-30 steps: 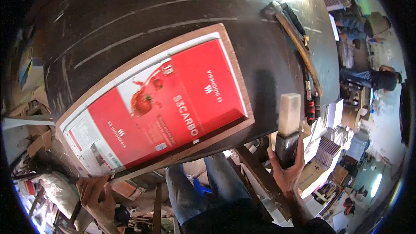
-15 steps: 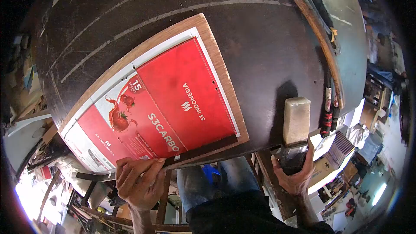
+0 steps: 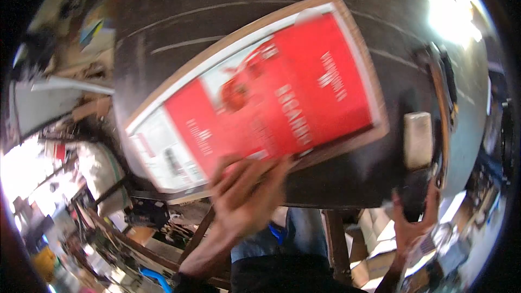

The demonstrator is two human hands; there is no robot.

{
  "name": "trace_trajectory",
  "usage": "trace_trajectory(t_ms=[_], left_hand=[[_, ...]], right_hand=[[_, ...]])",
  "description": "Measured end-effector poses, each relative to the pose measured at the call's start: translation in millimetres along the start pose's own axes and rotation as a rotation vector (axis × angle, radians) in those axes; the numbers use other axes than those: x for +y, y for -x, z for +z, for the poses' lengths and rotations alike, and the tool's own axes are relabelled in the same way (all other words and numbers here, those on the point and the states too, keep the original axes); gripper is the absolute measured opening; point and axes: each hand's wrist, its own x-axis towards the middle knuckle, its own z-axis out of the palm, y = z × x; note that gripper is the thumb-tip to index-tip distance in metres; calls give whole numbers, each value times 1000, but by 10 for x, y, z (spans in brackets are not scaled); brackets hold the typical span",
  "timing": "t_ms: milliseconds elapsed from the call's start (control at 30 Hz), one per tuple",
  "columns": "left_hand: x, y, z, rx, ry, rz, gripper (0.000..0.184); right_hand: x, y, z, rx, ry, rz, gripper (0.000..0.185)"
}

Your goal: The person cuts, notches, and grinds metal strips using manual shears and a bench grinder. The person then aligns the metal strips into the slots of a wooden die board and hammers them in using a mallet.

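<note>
A red and white printed sheet [image 3: 325,97] lies on a larger brown wooden board [image 3: 380,114], on the dark table [image 3: 347,179]. My left hand [image 3: 247,190], blurred, is at the sheet's lower edge with its fingers bent over it; what it grips, if anything, is smeared by motion. Over at the right, my right hand [image 3: 415,222] has its thumb and fingers around the dark lower end of a block [image 3: 418,141] whose upper part is pale.
A hammer with a long wooden handle [image 3: 440,103] lies beyond the block at the right. A white sack [image 3: 100,176] is at the lower left. Boxes [image 3: 374,233] stand below the table's right side.
The view has shifted. My left hand has moved right along the sheet's lower edge from the board's left corner. My right hand still holds the block, now nearer the hammer handle.
</note>
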Motion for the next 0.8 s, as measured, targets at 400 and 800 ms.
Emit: trace_trajectory(t_ms=[400, 800], left_hand=[[-188, 418, -1276, -322, 241, -454, 79], [-711, 1533, -1229, -205, 88, -384, 47]], right_hand=[[-1999, -521, 168, -141, -246, -815, 37], [-3204, -823, 930, -730, -71, -1364, 25]])
